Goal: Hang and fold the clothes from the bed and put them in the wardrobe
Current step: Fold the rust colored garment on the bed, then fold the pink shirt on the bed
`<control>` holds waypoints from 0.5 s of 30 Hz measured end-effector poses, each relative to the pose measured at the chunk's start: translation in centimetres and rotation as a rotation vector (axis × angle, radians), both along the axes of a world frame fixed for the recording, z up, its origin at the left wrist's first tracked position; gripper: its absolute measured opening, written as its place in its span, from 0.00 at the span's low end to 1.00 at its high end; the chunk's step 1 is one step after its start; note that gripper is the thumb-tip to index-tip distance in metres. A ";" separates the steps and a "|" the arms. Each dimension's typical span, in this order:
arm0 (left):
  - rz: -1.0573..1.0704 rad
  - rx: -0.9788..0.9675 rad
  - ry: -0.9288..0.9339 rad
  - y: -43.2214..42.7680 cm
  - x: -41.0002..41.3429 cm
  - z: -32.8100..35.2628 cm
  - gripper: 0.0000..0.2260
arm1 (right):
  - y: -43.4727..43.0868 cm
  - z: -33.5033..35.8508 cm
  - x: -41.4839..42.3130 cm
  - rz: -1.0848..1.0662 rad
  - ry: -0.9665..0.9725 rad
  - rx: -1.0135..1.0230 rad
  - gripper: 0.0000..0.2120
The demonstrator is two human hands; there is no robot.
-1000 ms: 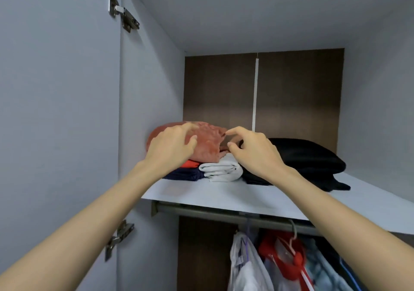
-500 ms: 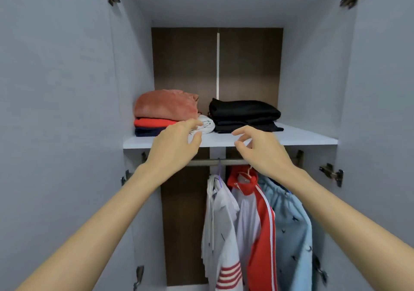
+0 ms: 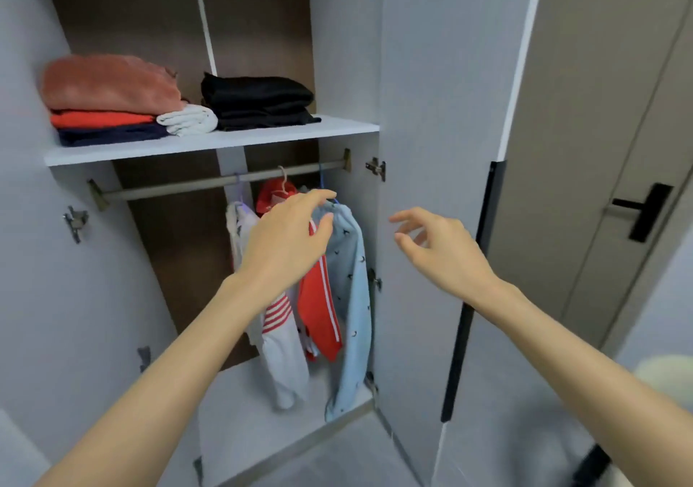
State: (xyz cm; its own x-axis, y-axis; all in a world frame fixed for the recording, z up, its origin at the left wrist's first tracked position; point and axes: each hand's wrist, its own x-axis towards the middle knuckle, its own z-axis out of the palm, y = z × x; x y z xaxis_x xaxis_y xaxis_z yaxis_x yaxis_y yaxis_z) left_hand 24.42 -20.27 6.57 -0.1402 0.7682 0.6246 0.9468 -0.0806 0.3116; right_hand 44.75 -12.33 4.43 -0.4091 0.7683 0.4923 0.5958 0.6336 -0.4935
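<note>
- The wardrobe (image 3: 345, 36) is seen open, and its shelf (image 3: 210, 141) is already loaded. At the shelf's left end a salmon fleece (image 3: 108, 83) is stacked on a red fold (image 3: 101, 119) and a navy fold (image 3: 112, 137). A white roll (image 3: 187, 120) is tucked against that stack near the front edge, and a black pile (image 3: 255, 102) is set just beside it, toward the shelf's right end.
- On the rail (image 3: 180, 188) under the shelf, three garments are hung close together toward its right end: a white top with red stripes (image 3: 285, 359), a red jacket (image 3: 318, 310) and a pale blue patterned piece (image 3: 352, 269).
- The left hand (image 3: 288, 239) is held in front of the hung garments, with fingers loosely spread and gently bent. Nothing is gripped, and whether the fabric is touched cannot be told.
- The right hand (image 3: 442, 250) is raised before the inner face of the open right door (image 3: 431, 130), fingers apart and slightly curled, with nothing held.
- The bed is not shown, so what remains on it cannot be counted.
- By judgement, a good part of the folding and hanging is done. With both hands empty, either another garment is to be fetched or the wardrobe is to be closed.
</note>
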 end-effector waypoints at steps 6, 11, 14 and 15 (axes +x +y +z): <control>-0.182 -0.101 -0.012 1.2 11.9 -4.5 0.16 | -3.7 -3.4 13.2 -0.208 0.009 -0.084 0.11; -0.364 -0.178 -0.045 3.1 23.4 -7.8 0.16 | -6.4 -6.4 24.8 -0.388 0.056 -0.160 0.11; -0.482 -0.203 -0.032 4.1 30.6 -9.5 0.16 | -8.3 -8.5 31.8 -0.505 0.095 -0.193 0.11; -0.518 -0.212 -0.025 4.4 33.1 -10.0 0.16 | -9.0 -9.3 34.1 -0.548 0.109 -0.211 0.10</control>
